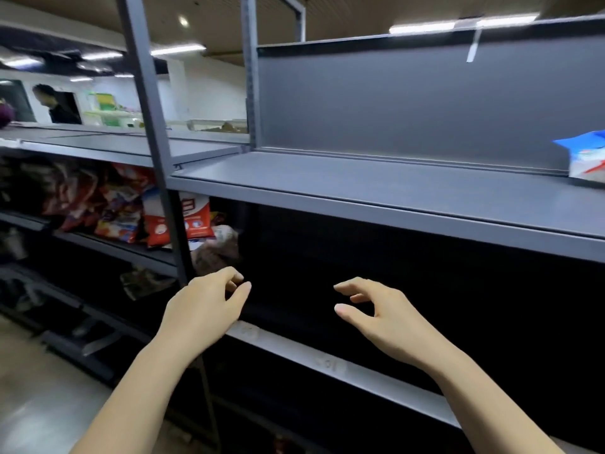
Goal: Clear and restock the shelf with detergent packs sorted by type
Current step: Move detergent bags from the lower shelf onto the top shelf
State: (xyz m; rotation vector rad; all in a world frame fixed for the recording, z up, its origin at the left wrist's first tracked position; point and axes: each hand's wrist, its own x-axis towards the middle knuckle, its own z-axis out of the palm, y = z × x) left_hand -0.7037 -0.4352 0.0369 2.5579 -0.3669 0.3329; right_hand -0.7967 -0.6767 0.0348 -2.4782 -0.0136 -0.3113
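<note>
Far to the left of the left hand and higher up, a person in dark clothes stands beyond the neighbouring shelving bay. Below that, up and to the left of the left hand, a blurred heap of red and orange detergent packs fills a shelf of that neighbouring bay, the nearest red-and-white one leaning just behind the grey upright post. The left hand hangs in front of the dark opening under the upper shelf, right beside that post; its fingers are loosely curled, thumb and fingertips near each other, and nothing is between them. Just below its wrist runs the front edge of the lower shelf, which slants down to the right under both forearms. The right hand hovers level with the left and well apart from it, fingers relaxed and slightly bent, thumb held out below them, holding nothing. Above both hands lies the grey upper shelf, with its back panel rising behind it. Far up and to the right of the right hand, at the picture's edge, a blue-and-white detergent pack rests on that upper shelf against the back panel.
</note>
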